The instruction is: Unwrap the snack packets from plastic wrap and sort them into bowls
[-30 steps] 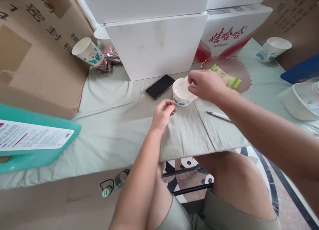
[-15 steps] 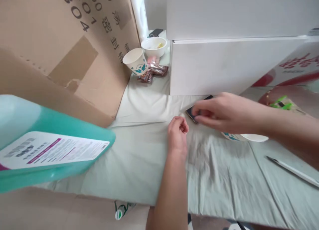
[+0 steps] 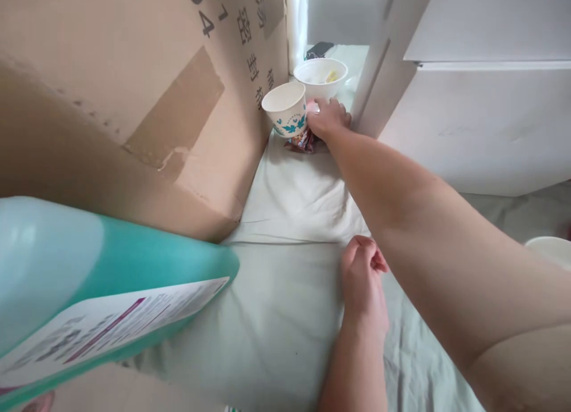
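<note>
Gripping is hard to judge for the right hand (image 3: 329, 118): it reaches down among wrapped packets (image 3: 301, 142), and its own back hides whether the fingers grasp 1 of them or only touch. Nearest, at the left, a teal container (image 3: 147, 245) with a white label reaches over the cloth (image 3: 285, 293). Near the cloth's front, the left hand (image 3: 363, 269) is loosely curled, well apart from the packets; whether anything sits inside it does not show. Above it the right forearm crosses from the right edge, where the rim of a white container (image 3: 551, 250) partly shows. Farther on, a large cardboard box (image 3: 191, 120) takes up the left side, and 2 white boxes (image 3: 486, 120) are stacked at the right. Between them, the packets lie at the foot of a leaf-patterned paper cup (image 3: 288, 106), just beside the right hand. Behind the cup is a white bowl (image 3: 320, 79) with something yellow inside, and beyond that a dark object (image 3: 319, 49)
</note>
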### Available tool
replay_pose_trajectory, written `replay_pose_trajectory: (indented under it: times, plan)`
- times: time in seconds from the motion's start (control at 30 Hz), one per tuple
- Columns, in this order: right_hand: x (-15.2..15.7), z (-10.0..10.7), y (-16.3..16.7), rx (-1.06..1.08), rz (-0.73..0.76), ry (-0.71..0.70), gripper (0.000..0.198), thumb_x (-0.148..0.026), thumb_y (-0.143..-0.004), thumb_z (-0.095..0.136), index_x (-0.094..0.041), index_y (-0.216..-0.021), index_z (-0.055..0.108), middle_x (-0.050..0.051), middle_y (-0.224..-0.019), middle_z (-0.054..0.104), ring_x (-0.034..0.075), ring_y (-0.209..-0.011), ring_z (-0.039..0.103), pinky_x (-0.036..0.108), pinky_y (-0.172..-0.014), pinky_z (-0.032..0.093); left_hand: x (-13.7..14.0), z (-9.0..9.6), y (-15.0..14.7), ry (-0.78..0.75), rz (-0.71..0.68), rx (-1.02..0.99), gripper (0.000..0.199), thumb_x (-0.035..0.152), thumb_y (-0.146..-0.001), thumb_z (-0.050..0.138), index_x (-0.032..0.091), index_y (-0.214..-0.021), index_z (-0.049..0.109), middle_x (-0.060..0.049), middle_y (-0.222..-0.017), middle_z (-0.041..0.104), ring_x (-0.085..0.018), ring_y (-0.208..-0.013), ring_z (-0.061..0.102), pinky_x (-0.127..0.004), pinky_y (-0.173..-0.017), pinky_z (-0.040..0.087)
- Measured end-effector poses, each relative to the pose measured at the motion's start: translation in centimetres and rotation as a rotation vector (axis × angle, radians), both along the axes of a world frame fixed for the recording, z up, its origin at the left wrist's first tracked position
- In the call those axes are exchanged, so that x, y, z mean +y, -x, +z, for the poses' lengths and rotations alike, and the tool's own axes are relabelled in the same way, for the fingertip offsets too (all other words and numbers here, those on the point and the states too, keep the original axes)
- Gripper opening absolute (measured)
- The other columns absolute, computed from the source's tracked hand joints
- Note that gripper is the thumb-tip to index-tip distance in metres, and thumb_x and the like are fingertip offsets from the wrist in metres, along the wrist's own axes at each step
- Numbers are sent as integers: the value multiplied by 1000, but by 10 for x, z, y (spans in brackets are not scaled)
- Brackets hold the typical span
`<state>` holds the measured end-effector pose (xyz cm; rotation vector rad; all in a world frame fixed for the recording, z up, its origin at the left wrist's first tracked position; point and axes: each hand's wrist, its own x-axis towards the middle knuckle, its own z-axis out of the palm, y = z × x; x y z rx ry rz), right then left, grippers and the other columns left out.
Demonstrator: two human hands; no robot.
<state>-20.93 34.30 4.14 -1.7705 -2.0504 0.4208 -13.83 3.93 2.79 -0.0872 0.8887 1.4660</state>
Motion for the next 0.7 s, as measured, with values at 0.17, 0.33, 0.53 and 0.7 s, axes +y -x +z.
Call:
replay_pose_trajectory:
  times: [0.17, 0.33, 0.53, 0.7]
  plan:
    - [13, -12, 1, -134, 88, 76, 50, -43, -98, 35, -29, -144, 49, 16, -151, 47, 42, -134, 45, 72, -106, 26, -6, 10, 11, -5, -4, -17, 16, 24, -73, 61, 18, -66, 47, 4, -61, 42, -9, -59, 36, -25, -62, 28]
    - [11, -10, 4, -259, 117, 157, 63, -47, -94, 45, -26, -153, 40, 20, -162, 29, 47, -141, 35, 74, -104, 26, -8, 15, 18, 26, 40, 27, 15, 22, -71, 59, 18, -64, 47, 4, -60, 40, -9, -58, 34, -24, -59, 26]
    - [-15, -13, 1, -307, 244, 127, 73, -50, -94, 40, -23, -160, 29, 14, -170, 15, 44, -145, 34, 69, -114, 24, -6, 15, 18, -24, 82, 86, 19, 25, -72, 58, 18, -61, 43, 4, -60, 38, -9, -58, 34, -24, -60, 29]
    - [-52, -5, -4, -361, 274, 118, 79, -50, -90, 44, -20, -161, 25, 15, -168, 21, 46, -140, 41, 68, -111, 31, -7, 20, 32, -47, 210, 77, 17, 24, -68, 60, 19, -60, 45, 4, -59, 38, -8, -56, 36, -23, -57, 30]
